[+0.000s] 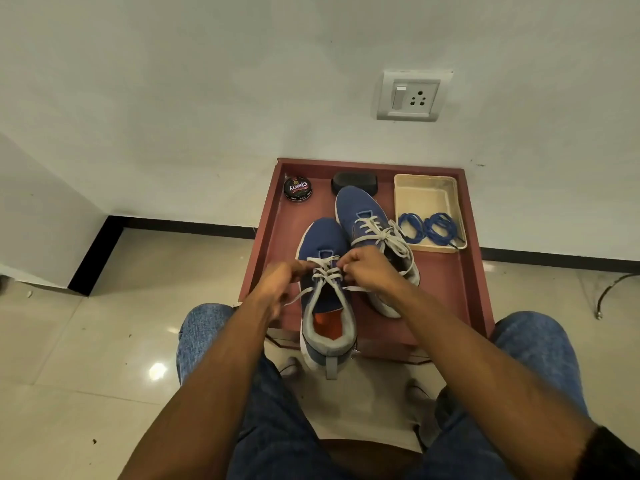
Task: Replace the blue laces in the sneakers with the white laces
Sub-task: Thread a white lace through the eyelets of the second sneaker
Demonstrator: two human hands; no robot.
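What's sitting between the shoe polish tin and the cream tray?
In the head view, a black case lies between the shoe polish tin and the cream tray.

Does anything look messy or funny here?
A little. The near sneaker sticks out over the front edge of the red table, heel hanging in the air. One end of the blue laces droops over the rim of the cream tray.
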